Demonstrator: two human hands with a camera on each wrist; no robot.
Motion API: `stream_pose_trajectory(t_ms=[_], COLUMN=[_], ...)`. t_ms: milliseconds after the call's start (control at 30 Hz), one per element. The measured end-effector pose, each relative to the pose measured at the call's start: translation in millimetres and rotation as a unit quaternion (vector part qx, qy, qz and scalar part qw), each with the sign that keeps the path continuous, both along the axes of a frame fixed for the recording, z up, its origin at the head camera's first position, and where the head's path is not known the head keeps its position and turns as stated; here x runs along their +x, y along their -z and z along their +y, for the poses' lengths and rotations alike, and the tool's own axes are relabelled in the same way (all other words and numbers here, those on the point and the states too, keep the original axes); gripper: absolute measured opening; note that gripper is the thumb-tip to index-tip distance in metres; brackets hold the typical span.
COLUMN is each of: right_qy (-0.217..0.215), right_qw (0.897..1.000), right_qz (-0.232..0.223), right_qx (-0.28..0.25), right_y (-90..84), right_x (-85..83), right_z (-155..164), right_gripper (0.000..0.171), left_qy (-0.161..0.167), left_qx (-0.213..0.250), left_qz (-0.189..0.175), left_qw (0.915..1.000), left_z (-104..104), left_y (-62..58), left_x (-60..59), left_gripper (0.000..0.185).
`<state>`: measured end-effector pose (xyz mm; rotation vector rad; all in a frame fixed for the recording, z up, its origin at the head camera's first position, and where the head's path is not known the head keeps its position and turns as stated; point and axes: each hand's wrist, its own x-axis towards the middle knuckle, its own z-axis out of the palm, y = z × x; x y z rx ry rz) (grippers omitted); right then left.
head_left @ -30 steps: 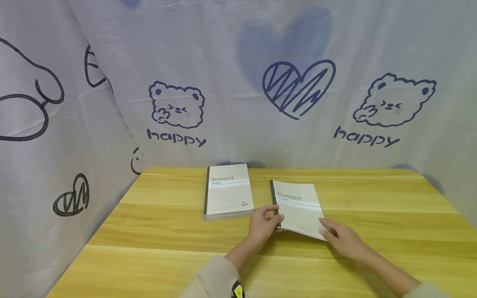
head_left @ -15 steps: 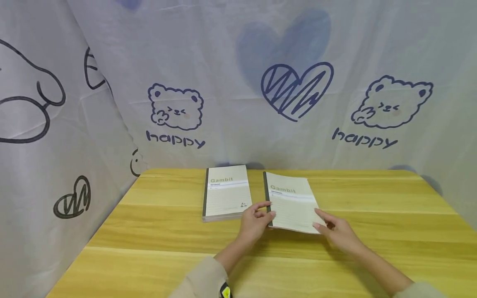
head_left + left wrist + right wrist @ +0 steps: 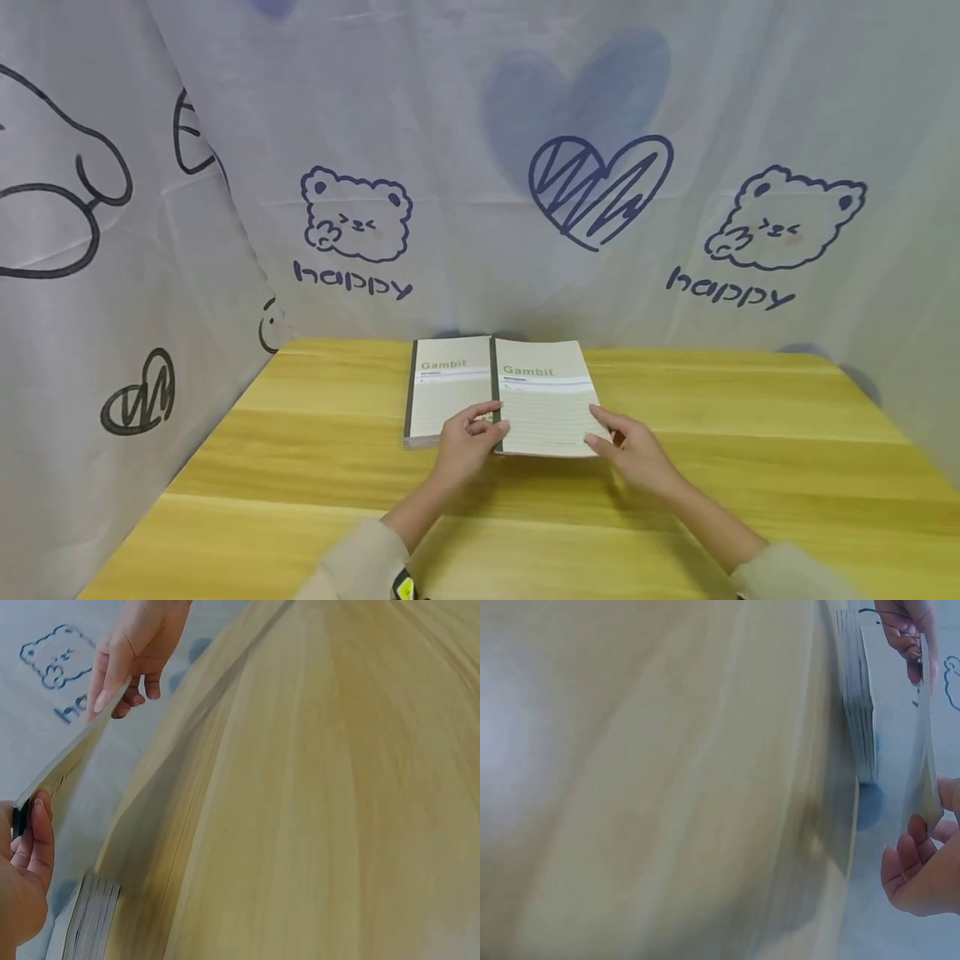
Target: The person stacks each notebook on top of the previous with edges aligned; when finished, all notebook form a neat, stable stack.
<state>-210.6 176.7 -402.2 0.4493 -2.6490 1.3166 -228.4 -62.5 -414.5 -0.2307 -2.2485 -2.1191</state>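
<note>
Head view: I am holding a Gambit notebook (image 3: 546,406) above the bench (image 3: 750,450), left grip (image 3: 467,439) pinching its spine corner, right grip (image 3: 633,454) pinching the opposite corner, beside the notebook stack (image 3: 446,396).

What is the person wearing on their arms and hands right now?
Both hands are bare: the left hand and the right hand carry no gloves, and no rings show. Each forearm ends in a light beige sleeve pushed back above the wrist. A dark band with a yellow marking sits on the left sleeve at the bottom edge of the head view.
</note>
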Motion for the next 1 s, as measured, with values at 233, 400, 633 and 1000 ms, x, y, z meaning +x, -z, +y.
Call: stream_pose_trajectory(t_ms=[233, 400, 633, 1000], right_qy=[-0.012, -0.032, -0.041, -0.017], right_qw=[1.0, 0.999, 0.999, 1.0], right_qz=[0.0, -0.001, 0.005, 0.013], right_qx=[0.01, 0.011, 0.003, 0.007], right_y=[-3.0, -4.6, -4.2, 4.5], right_x=[-14.2, -24.8, -35.7, -48.3], right_z=[-22, -40, -63, -96], right_gripper=[0.046, 0.046, 0.044, 0.042], left_qy=[-0.037, -0.058, -0.07, -0.057], left_qx=[-0.021, -0.041, -0.078, -0.139], left_qz=[-0.008, 0.002, -0.008, 0.003], left_qw=[0.9991, 0.9975, 0.9945, 0.9886], left_z=[-22, -39, -61, -87], left_y=[-4.7, -8.6, -9.2, -11.9], left_x=[-3.8, -6.6, -11.2, -18.5], left_gripper=[0.034, 0.028, 0.029, 0.029])
